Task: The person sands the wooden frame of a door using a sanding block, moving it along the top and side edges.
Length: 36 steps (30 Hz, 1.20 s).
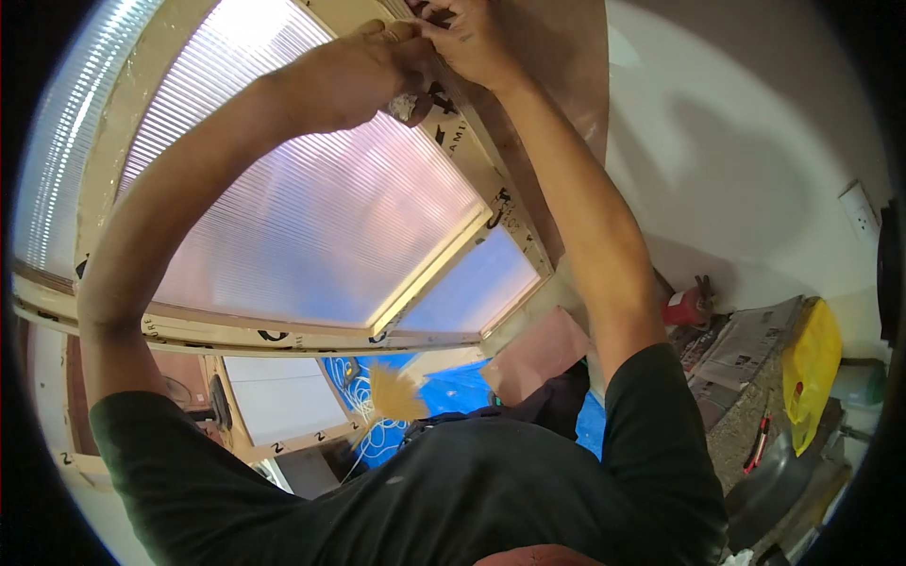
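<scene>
Both my arms reach up to the wooden frame (460, 151), which is covered in printed cream tape or film and holds a ribbed translucent panel (311, 208). My left hand (373, 71) is closed at the frame's upper edge. Under its fingers shows the grey-white end of a small roundish object (404, 106), whose kind I cannot make out. Right beside it, my right hand (467, 42) has its fingers bent together against the top of the frame. The picture's upper edge and the fingers themselves hide what the right hand pinches.
A white wall (727, 123) with a socket (859, 212) rises at right. Below it are a yellow plastic bag (810, 377), a red cutter knife (758, 443), folded newspaper (750, 340) and a red container (689, 307). Blue sheeting (453, 387), white cable (359, 396) and a straw-coloured brush (394, 391) lie below the frame.
</scene>
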Each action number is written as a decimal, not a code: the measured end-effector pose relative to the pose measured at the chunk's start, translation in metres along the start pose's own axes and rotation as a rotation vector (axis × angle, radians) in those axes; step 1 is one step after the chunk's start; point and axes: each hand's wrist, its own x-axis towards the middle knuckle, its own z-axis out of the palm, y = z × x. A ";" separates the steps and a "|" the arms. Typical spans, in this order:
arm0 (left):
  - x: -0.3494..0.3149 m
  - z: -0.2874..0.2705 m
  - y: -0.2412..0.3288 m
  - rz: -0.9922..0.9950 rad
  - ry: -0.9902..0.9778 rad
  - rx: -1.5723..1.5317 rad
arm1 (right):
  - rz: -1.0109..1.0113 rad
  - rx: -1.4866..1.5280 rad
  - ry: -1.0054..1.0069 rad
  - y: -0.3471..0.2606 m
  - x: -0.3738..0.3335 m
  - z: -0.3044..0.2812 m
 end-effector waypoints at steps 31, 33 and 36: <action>-0.044 0.113 0.139 0.477 0.209 -0.409 | 0.106 -0.298 0.030 0.015 -0.062 0.027; -0.066 0.054 0.098 0.348 0.287 -0.361 | 0.121 -0.282 0.080 0.011 -0.073 0.038; -0.093 -0.025 0.023 0.103 0.356 -0.025 | 0.088 -0.325 0.157 0.017 -0.080 0.046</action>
